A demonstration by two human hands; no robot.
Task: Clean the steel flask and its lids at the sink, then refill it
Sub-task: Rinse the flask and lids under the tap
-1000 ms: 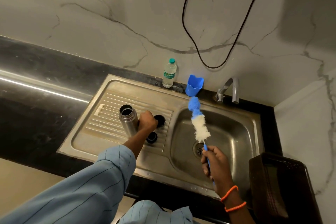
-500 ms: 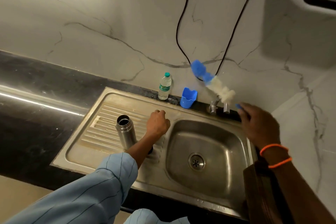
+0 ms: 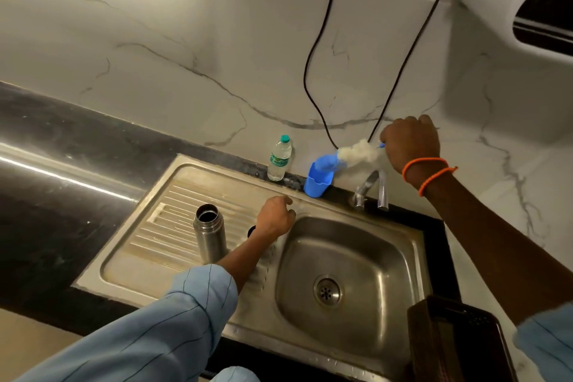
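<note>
A stainless steel sink (image 3: 192, 183) with a ribbed draining board on the left and a basin on the right fills the counter, seen from above. A dark basket (image 3: 459, 341) at the lower right is cut off by the frame edge. The steel flask (image 3: 210, 234) stands upright and uncapped on the draining board. Just right of it, the left hand (image 3: 274, 218) hovers over the board with fingers loosely curled, gripping nothing visible (it covers most of a black lid (image 3: 251, 231), so only a dark sliver shows). The right hand (image 3: 409, 143), reaching toward the back wall above the tap (image 3: 369, 187), grips the handle of a bottle brush (image 3: 356, 152); the handle is almost entirely hidden. The brush's blurred blue tip sits at the mouth of a blue cup (image 3: 316, 186). A small water bottle (image 3: 279, 158) stands beside the cup.
</note>
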